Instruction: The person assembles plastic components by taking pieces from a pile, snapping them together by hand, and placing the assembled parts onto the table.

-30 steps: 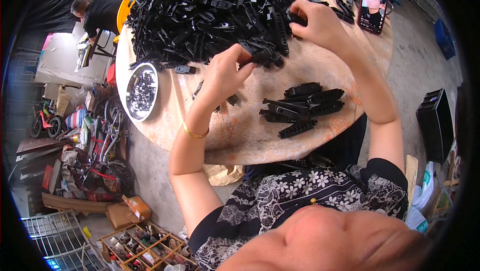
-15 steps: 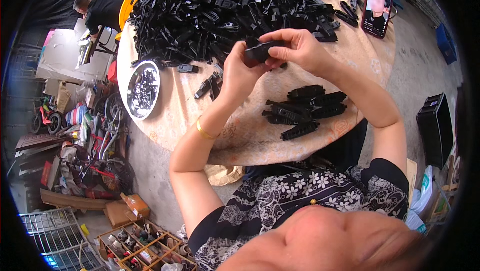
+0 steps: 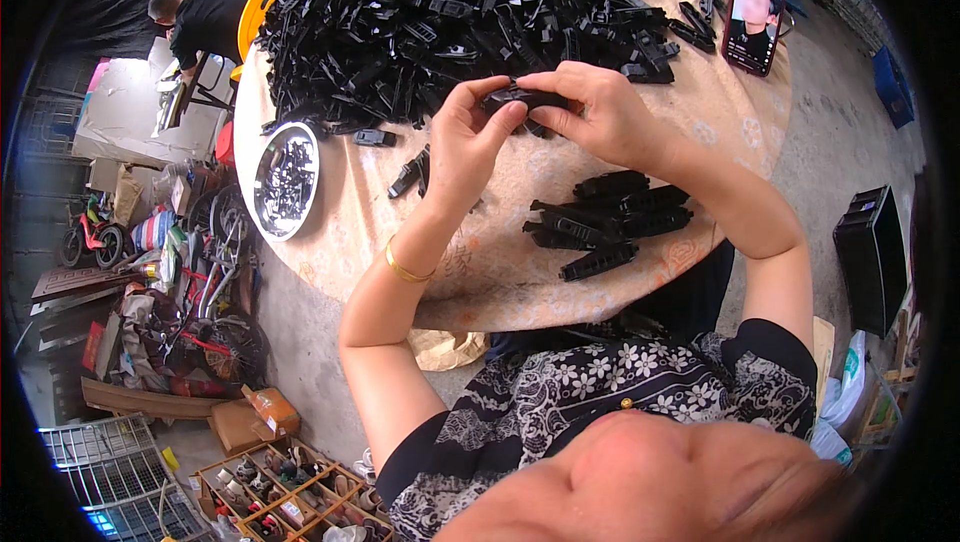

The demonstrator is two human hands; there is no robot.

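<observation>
Between my two hands is a long black plastic part (image 3: 533,98), held level above the table. My left hand (image 3: 465,137) pinches its left end with thumb and fingers. At its right end the fingers and thumb of my right hand (image 3: 612,120) close on it. Beyond my hands spreads a big heap of similar black parts (image 3: 450,27). Below my right forearm lies a smaller pile of black pieces (image 3: 590,227). Two or so loose pieces (image 3: 405,174) rest beside my left wrist. A white-rimmed dish (image 3: 314,192) at the left contains small shiny bits.
A round table under a patterned cloth (image 3: 440,287) carries all this. A phone (image 3: 752,27) stands upright at the far right. A black crate (image 3: 868,262) sits on the floor at right. Bicycles, boxes and a shoe rack (image 3: 270,472) crowd the left; another person (image 3: 208,22) sits beyond.
The black part has turned in my hands and is now gripped at both ends. My left hand has shifted slightly left, its thumb now raised against the part.
</observation>
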